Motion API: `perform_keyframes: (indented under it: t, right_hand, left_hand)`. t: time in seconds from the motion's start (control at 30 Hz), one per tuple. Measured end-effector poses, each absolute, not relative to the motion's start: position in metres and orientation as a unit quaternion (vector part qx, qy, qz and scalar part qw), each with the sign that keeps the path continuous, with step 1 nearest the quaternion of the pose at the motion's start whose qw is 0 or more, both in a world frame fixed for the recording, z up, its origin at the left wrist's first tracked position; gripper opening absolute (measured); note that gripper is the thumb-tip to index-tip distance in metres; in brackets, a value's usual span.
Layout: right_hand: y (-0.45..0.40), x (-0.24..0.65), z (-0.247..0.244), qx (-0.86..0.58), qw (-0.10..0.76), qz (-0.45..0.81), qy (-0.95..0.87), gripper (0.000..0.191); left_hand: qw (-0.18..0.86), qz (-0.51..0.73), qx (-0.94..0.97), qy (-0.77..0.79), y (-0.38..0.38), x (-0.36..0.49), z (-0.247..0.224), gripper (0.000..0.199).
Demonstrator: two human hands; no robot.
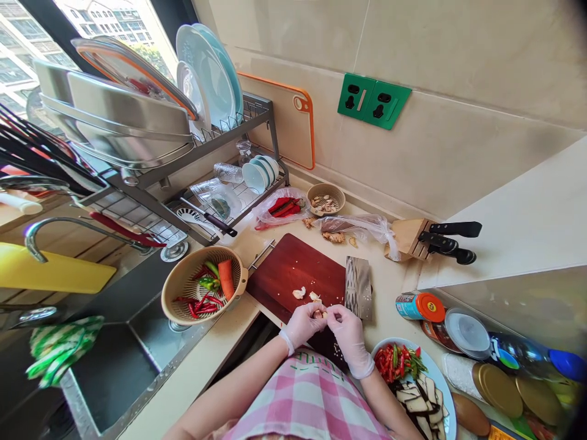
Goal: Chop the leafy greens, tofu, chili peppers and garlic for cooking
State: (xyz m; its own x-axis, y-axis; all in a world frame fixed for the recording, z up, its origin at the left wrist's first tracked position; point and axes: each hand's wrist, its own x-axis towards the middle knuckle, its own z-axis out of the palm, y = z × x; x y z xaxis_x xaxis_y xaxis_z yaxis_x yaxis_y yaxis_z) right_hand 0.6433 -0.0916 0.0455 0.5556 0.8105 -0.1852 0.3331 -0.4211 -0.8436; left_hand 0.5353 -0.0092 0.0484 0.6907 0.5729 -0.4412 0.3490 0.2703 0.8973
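Both hands wear clear gloves and meet over the near edge of a dark red cutting board (293,263). My left hand (306,324) is closed on a small garlic clove (320,315). Pressed against the same clove are the pinched fingers of my right hand (345,330). Just beyond the hands, garlic pieces (299,293) lie on the board. A cleaver (358,287) with a patterned blade rests on the board's right side. White bits are scattered near the fingers.
A basket (167,293) with a carrot and peppers stands left, beside the sink (114,360). At right are a plate (447,397) of cut vegetables, jars and a knife block (408,238). Behind are ginger (333,237), bagged chilies (287,208) and a small garlic basket (340,190).
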Motion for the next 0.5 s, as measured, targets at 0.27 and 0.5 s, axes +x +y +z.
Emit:
perform_keyframes:
  t: [0.27,0.5]
  right_hand:
    - [-0.0875,0.6405,0.0416,-0.678,0.568,0.43,-0.181,0.024]
    - [-0.0942,0.6346,0.0437,-0.735,0.49,0.372,-0.285,0.018]
  left_hand:
    - [0.855,0.119,0.363,0.351,-0.002,0.5303,0.0491,0.045]
    - [0.837,0.197,0.265,0.436,-0.0098,0.534,0.0489,0.039]
